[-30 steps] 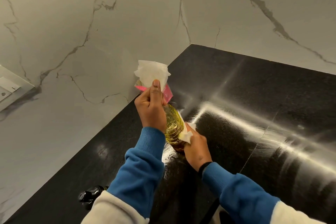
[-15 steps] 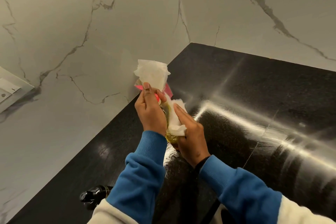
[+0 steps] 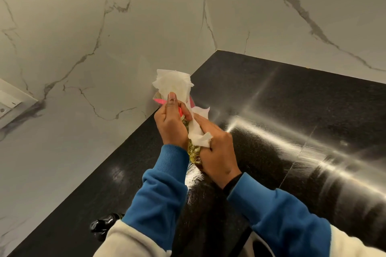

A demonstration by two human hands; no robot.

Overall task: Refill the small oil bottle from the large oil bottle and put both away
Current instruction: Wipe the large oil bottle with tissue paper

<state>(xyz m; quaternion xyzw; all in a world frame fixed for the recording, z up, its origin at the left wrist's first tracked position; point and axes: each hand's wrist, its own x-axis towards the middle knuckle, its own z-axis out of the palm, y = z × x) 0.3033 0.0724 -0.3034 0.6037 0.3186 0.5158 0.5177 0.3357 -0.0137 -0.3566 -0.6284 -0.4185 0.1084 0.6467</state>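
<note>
A clear bottle of yellow oil (image 3: 193,149) with a red cap stands on the black counter (image 3: 292,110) near the wall. My left hand (image 3: 171,123) grips its neck and cap. My right hand (image 3: 217,152) wraps around the bottle's side and presses a white paper tissue (image 3: 197,134) against it. Most of the bottle is hidden by both hands. A dark, glossy bottle-like object (image 3: 102,223) lies at the lower left, partly hidden by my left sleeve.
A pink pack with white tissues (image 3: 174,84) sticking out stands just behind the bottle, against the marble wall. A white wall switch plate (image 3: 10,100) is at the far left. Glare streaks run across the counter on the right.
My right hand has slid the tissue up the bottle from its base to its upper side. My left hand has kept its hold at the top.
</note>
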